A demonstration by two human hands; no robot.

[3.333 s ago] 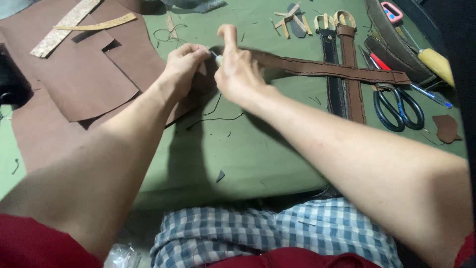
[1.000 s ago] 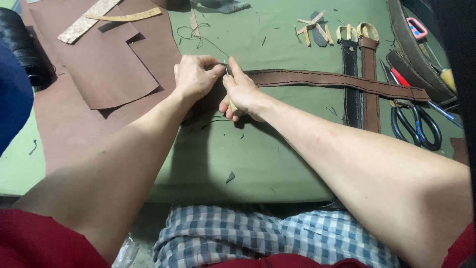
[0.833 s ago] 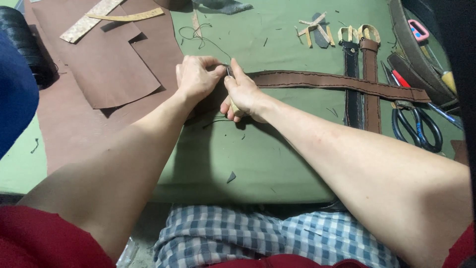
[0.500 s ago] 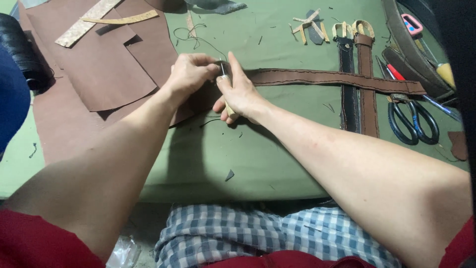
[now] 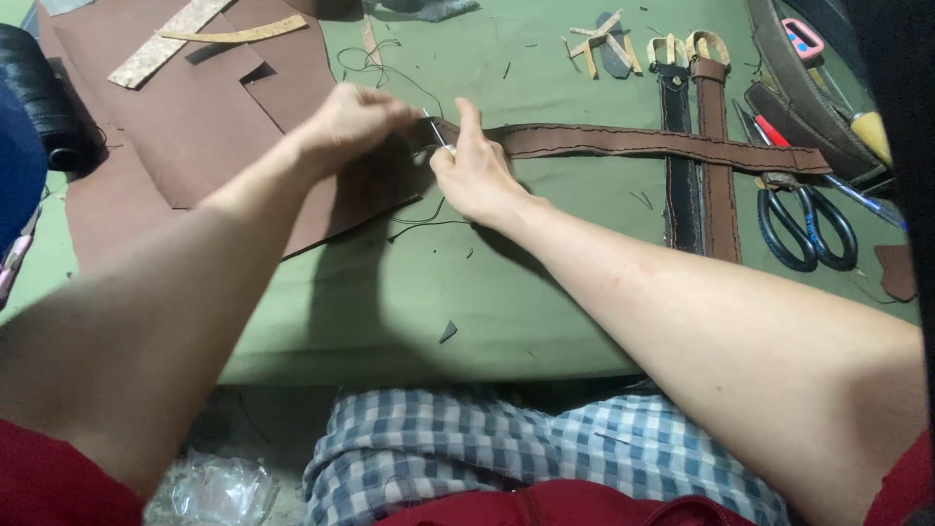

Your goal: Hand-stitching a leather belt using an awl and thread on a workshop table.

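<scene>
Stitching the strap [image 5: 643, 144] end, mid-table.
Right hand [image 5: 479, 173] pinches the needle [image 5: 436, 131]; left hand [image 5: 353, 122], fingers curled, grips the strap; pulling through looks next.

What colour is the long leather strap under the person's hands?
Brown, with a line of darker stitching along each edge; the long leather strap shows best in the head view.

Leather strap [image 5: 643, 144] runs across the table [image 5: 390, 292], leather sheets [image 5: 195, 127] off to the left, scissors [image 5: 806, 222] right, two belts [image 5: 696, 166] crossing under it.
</scene>
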